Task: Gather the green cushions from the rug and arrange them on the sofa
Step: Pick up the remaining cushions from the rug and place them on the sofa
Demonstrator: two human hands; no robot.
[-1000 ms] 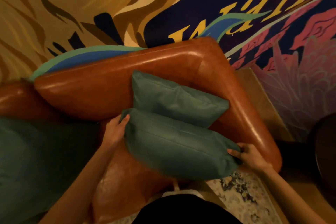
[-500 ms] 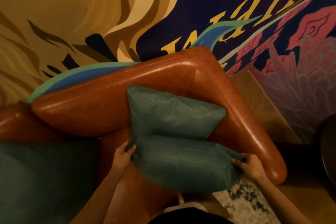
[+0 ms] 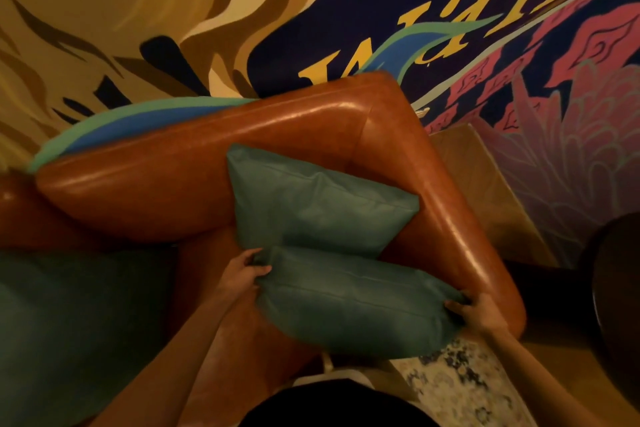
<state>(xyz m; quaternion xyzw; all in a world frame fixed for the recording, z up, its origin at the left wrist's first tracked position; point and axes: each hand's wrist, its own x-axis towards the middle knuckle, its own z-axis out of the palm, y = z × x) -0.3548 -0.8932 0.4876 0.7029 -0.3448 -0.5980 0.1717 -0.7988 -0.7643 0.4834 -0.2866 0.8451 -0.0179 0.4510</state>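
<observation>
Head view: the left hand [image 3: 242, 274] pinches one end of a green cushion [image 3: 353, 305] and the right hand [image 3: 479, 315] grips the other, fingers curled round the corner, which keeps it level over the sofa [image 3: 207, 156] seat. A second cushion [image 3: 318, 204] leans upright in the corner just behind, probably the one to line up with. A patch of rug [image 3: 450, 378] shows below, with no cushion on it

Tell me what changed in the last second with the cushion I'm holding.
The front green cushion came down and toward you; it now covers less of the rear green cushion and sits lower in front of it. Your left hand and right hand went down with it and still grip its two ends. The rear green cushion stayed propped in the sofa corner. Nothing was let go.
</observation>
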